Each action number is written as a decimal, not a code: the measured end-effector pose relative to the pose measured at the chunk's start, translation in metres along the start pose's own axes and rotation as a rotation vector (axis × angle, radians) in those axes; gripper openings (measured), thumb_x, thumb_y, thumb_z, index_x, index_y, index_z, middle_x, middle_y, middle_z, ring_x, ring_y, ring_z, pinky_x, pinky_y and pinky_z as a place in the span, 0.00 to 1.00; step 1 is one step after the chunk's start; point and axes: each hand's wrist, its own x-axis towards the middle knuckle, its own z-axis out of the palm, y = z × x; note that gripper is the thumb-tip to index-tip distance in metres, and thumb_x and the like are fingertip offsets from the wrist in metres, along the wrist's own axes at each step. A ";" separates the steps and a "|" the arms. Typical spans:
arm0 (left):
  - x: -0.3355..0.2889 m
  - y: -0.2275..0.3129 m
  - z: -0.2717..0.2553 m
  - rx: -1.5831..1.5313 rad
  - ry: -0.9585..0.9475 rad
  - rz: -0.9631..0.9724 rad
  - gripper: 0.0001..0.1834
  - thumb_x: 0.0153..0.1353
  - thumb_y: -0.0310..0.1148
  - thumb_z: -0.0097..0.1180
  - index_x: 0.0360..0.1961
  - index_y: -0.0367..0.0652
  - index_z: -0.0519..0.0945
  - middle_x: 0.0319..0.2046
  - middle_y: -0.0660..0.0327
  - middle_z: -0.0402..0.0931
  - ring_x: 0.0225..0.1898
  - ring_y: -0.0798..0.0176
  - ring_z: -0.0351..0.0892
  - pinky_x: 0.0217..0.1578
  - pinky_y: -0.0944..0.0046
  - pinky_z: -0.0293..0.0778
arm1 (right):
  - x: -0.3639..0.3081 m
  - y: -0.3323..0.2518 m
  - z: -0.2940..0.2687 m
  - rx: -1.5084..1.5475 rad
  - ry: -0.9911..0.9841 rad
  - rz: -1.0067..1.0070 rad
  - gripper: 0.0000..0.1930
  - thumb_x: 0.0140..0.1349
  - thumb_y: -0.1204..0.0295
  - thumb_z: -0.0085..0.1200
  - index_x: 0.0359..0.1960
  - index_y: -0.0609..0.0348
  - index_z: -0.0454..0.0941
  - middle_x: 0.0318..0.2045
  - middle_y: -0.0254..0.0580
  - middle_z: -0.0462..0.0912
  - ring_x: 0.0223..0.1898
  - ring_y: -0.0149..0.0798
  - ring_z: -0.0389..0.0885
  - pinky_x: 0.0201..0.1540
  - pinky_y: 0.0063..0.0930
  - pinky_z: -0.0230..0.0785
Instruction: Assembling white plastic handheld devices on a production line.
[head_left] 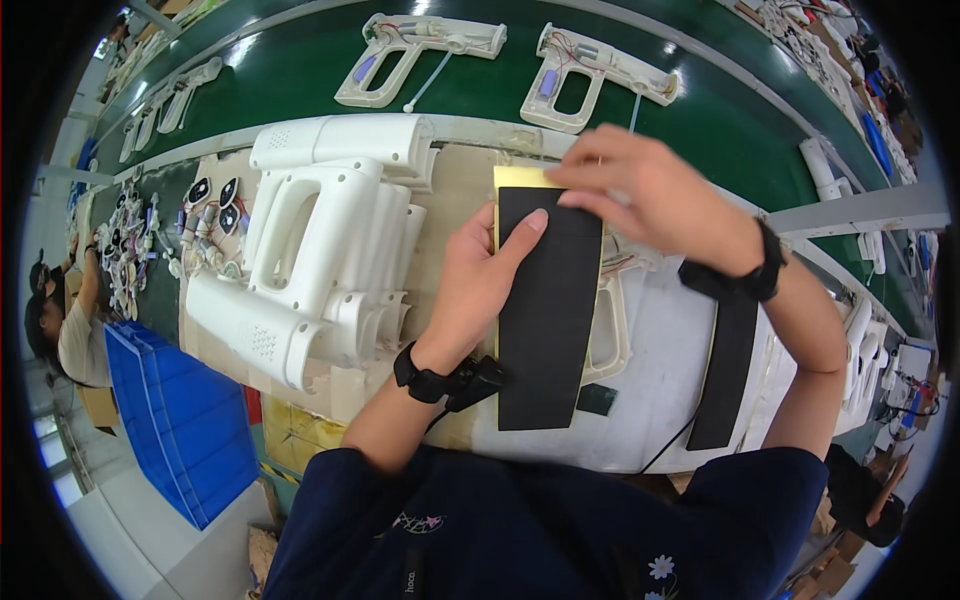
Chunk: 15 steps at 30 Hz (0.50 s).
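My left hand grips a long black foam sheet by its left edge, thumb lying flat on the front. Yellow backing paper shows bare along the sheet's top and as a thin rim down its sides. At the upper right corner of the sheet is my right hand, slightly blurred, with thumb and fingers pinched together; what lies between the fingertips is too small to make out. Partly hidden behind the sheet, a white gun-shaped housing half lies on the worktable.
Stacked white housings stand to the left, near small motors and wired parts. Another black strip lies at right. Open housings with wiring sit on the green conveyor. A blue bin stands lower left. Other people are at both sides.
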 end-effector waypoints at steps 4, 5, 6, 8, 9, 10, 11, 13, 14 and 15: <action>0.003 -0.005 -0.001 0.001 0.000 0.028 0.13 0.67 0.32 0.55 0.47 0.34 0.74 0.37 0.60 0.81 0.35 0.73 0.80 0.34 0.72 0.78 | -0.009 0.001 0.009 0.168 -0.047 0.153 0.12 0.60 0.75 0.57 0.45 0.65 0.80 0.37 0.49 0.79 0.39 0.48 0.78 0.42 0.35 0.70; 0.003 -0.005 -0.001 0.026 -0.014 0.047 0.13 0.66 0.31 0.55 0.47 0.33 0.74 0.37 0.60 0.81 0.35 0.73 0.80 0.34 0.72 0.78 | -0.007 0.003 0.005 0.170 -0.048 0.154 0.12 0.60 0.75 0.57 0.45 0.65 0.80 0.37 0.49 0.79 0.39 0.48 0.78 0.42 0.35 0.70; 0.003 -0.005 -0.001 0.025 -0.013 0.045 0.13 0.66 0.31 0.55 0.47 0.33 0.74 0.37 0.60 0.81 0.35 0.73 0.80 0.34 0.72 0.78 | -0.004 0.003 -0.002 0.272 -0.120 0.229 0.12 0.60 0.76 0.56 0.45 0.66 0.80 0.37 0.49 0.79 0.39 0.49 0.78 0.42 0.35 0.70; 0.003 -0.003 0.000 0.063 -0.035 0.105 0.13 0.66 0.30 0.55 0.47 0.34 0.74 0.38 0.60 0.81 0.36 0.73 0.79 0.35 0.72 0.77 | -0.001 0.007 -0.005 0.369 -0.189 0.307 0.11 0.61 0.77 0.55 0.44 0.67 0.79 0.36 0.49 0.79 0.38 0.49 0.77 0.42 0.34 0.70; 0.004 -0.003 0.000 0.061 -0.042 0.106 0.13 0.66 0.30 0.55 0.47 0.34 0.74 0.38 0.60 0.81 0.36 0.73 0.79 0.35 0.72 0.77 | -0.001 0.008 -0.001 0.355 -0.200 0.264 0.10 0.62 0.77 0.54 0.44 0.67 0.79 0.35 0.49 0.79 0.37 0.48 0.77 0.42 0.34 0.70; 0.004 -0.003 -0.002 0.061 -0.028 0.113 0.12 0.66 0.30 0.55 0.47 0.34 0.74 0.38 0.60 0.81 0.37 0.74 0.79 0.36 0.72 0.77 | 0.000 0.010 0.002 0.341 -0.211 0.221 0.10 0.62 0.77 0.53 0.44 0.68 0.78 0.35 0.48 0.79 0.37 0.47 0.78 0.42 0.33 0.69; 0.004 -0.004 -0.002 0.058 -0.022 0.116 0.12 0.67 0.30 0.55 0.48 0.34 0.74 0.39 0.60 0.80 0.38 0.74 0.79 0.37 0.72 0.77 | 0.000 0.014 0.003 0.333 -0.207 0.234 0.10 0.62 0.77 0.53 0.44 0.68 0.78 0.35 0.48 0.79 0.37 0.47 0.78 0.42 0.33 0.69; 0.007 -0.008 -0.002 0.026 -0.018 0.098 0.13 0.67 0.30 0.55 0.48 0.34 0.74 0.39 0.60 0.81 0.38 0.74 0.79 0.38 0.72 0.76 | 0.000 0.024 0.006 0.439 -0.166 0.227 0.10 0.64 0.76 0.51 0.44 0.68 0.78 0.34 0.47 0.79 0.36 0.46 0.78 0.42 0.31 0.69; 0.005 -0.006 -0.001 0.000 0.000 0.084 0.13 0.67 0.31 0.54 0.48 0.34 0.74 0.40 0.60 0.81 0.38 0.74 0.79 0.39 0.72 0.76 | 0.002 0.032 0.001 0.347 -0.149 0.241 0.10 0.66 0.74 0.49 0.45 0.67 0.77 0.35 0.46 0.79 0.38 0.43 0.78 0.43 0.30 0.70; 0.003 -0.005 -0.002 0.003 -0.002 0.083 0.13 0.67 0.31 0.54 0.48 0.34 0.74 0.40 0.60 0.81 0.38 0.74 0.79 0.39 0.72 0.76 | 0.007 0.047 -0.002 0.300 -0.070 0.276 0.11 0.67 0.73 0.48 0.46 0.66 0.77 0.36 0.47 0.79 0.38 0.41 0.78 0.44 0.30 0.70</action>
